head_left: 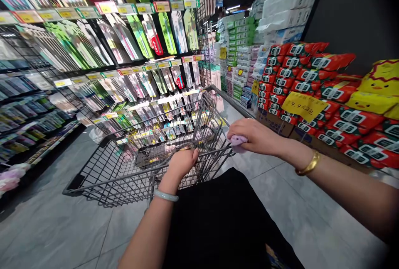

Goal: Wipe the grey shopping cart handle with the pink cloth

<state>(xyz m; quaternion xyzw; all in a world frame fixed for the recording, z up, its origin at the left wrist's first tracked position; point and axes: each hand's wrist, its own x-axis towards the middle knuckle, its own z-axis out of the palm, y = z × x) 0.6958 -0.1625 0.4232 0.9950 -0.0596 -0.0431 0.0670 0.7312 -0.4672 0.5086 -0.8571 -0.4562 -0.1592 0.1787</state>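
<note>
A grey wire shopping cart stands in front of me, turned to the left. My left hand is closed around the cart's handle bar, with the thumb on top and the other fingers mostly hidden. A crumpled light purple cloth is bunched in my right hand, its fingers curled over it. That hand is at the right end of the handle; whether the cloth touches the bar is hard to tell.
A rack of hanging packaged toothbrush-like goods rises beyond the cart. To the right are stacked red-orange packs with a yellow price sign, and yellow packs. Grey tiled floor surrounds the cart. More shelves stand left.
</note>
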